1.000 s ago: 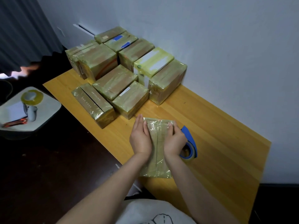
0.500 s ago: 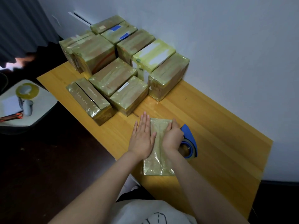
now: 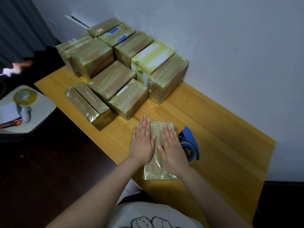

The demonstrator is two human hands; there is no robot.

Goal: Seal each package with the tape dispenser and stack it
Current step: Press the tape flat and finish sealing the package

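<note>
White wall (image 3: 230, 46) is bounding the scene at the rear and right. A wooden table (image 3: 213, 129) is running along it, from the far left toward the near right.

A cluster of wrapped boxes (image 3: 115, 79), all covered in glossy yellowish tape, is occupying the far end of the table. The boxes are sitting side by side, touching one another, and the rear row is standing against the wall.

A white side stand (image 3: 42, 112) is standing well apart from the table at the left. It is carrying a roll of tape (image 3: 24, 96).

A flat package (image 3: 156, 171), also wrapped in glossy tape, is lying on the near part of the table, close to its front edge and apart from the cluster.

The left hand (image 3: 143, 143) is lying palm down along the package's left edge. Its grip is released, with the fingers straight and together. The right hand (image 3: 171, 145) is pressing flat on the top of the package, its grip likewise released.

A blue tape dispenser (image 3: 189, 139) is resting on the table just beside the package's right side, partly hidden behind the right hand.
</note>
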